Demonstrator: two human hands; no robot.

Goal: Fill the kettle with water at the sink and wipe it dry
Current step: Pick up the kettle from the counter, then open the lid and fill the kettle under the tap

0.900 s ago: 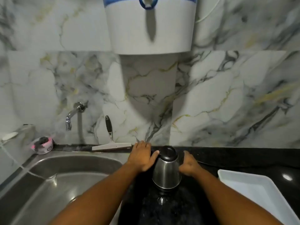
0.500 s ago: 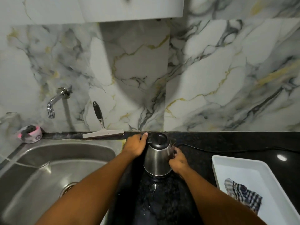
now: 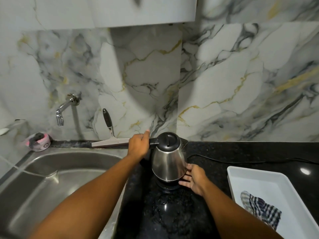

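Observation:
A steel kettle with a black lid stands on its black base on the dark counter, just right of the sink. My left hand is wrapped around the kettle's black handle on its left side. My right hand rests with spread fingers against the kettle's lower right side and the base. A wall tap sticks out over the sink's back left. A checked cloth lies in the white tray at the right.
A squeegee leans on the marble wall behind the sink. A pink tub with a scrubber sits at the sink's back left corner. A black power cord runs along the counter to the right. A white cabinet hangs overhead.
My left hand has moved from the kettle's side onto its handle. My right hand has slid down to the kettle's lower edge. The view has tilted down, which brings the tray's cloth into sight.

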